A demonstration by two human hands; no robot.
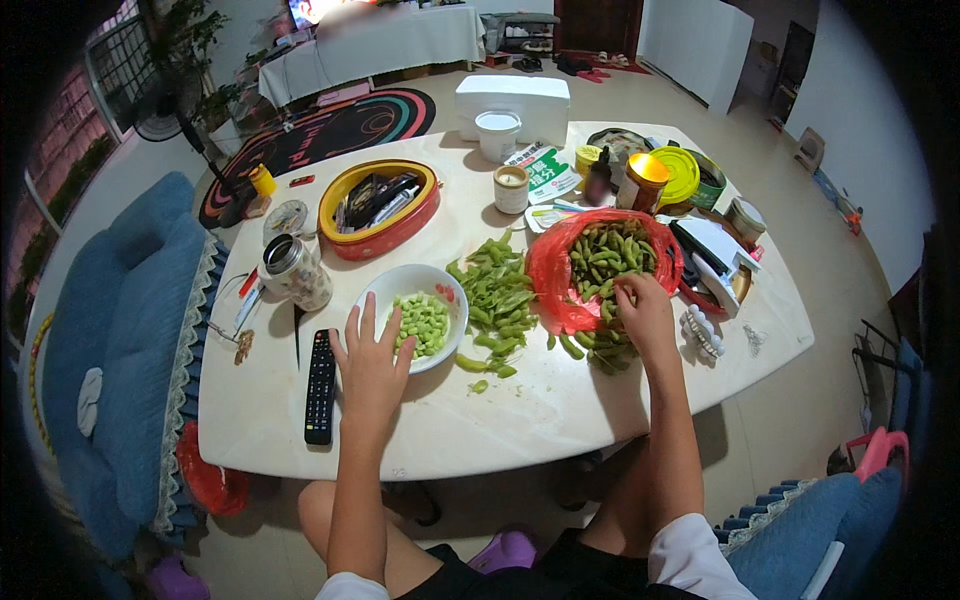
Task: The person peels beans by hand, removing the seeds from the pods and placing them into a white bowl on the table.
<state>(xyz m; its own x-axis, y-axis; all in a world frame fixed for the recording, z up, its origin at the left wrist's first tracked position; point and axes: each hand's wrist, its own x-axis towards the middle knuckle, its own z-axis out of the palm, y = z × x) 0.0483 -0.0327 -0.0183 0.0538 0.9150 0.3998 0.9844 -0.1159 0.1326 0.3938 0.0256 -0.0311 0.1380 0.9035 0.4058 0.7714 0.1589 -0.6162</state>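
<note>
My left hand (373, 367) lies with spread fingers over the near left side of a white bowl (388, 282), gripping nothing. Shelled green soybeans (422, 322) fill the bottom of that bowl. At the near right rim of a red plastic bag (551, 270), my right hand (646, 311) has its fingertips drawn together among green soybean pods; whether a pod is between them is hidden. More pods (611, 251) fill the open bag, and some (604, 349) lie on the table just in front of it. Between bowl and bag spreads a pile of emptied pods (499, 292).
A remote control (320, 386) lies left of the bowl, near an open patterned flask (300, 274). Behind are a red-and-yellow tray (382, 240) of small items, a candle jar (511, 191) and a white foam box (517, 101). Jars and a beaded item (703, 334) crowd the table's (495, 442) right.
</note>
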